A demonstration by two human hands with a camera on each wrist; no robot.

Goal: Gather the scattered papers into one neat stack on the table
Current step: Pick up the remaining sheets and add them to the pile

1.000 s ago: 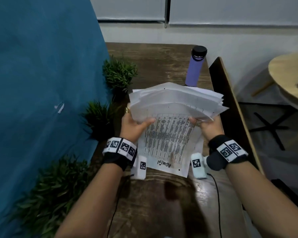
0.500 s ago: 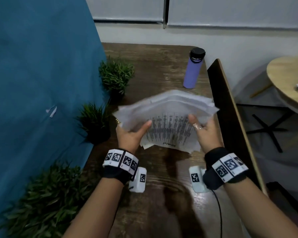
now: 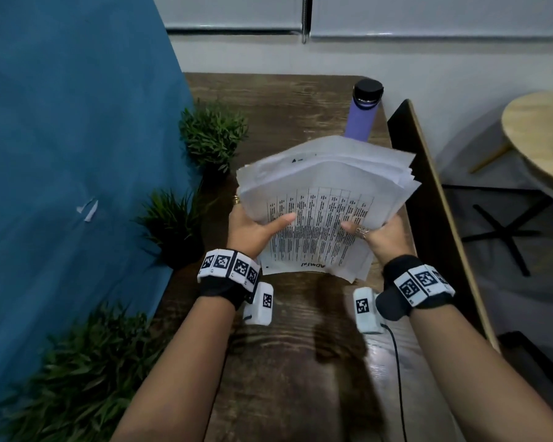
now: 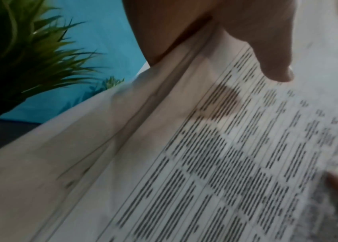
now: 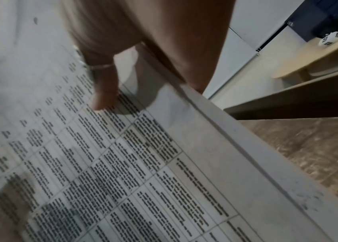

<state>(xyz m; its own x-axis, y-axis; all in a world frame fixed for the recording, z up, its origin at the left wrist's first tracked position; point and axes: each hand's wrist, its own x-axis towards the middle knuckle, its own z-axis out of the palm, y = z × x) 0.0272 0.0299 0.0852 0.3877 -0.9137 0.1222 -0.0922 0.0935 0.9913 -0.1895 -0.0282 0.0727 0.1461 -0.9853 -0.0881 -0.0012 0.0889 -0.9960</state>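
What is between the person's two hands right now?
A bundle of papers. The left hand grips one side and the right hand the other, thumbs on the printed top sheet. The head view shows it best.

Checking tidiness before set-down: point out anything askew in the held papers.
The paper stack, gripped by the left hand and right hand, is uneven: far edges fan out in steps instead of lining up.

Papers (image 3: 324, 199): lowered and fanned flat half a second ago, now raised again between left hand (image 3: 253, 228) and right hand (image 3: 380, 237), near edge tipped down toward the wrists, sheets drawn closer together.
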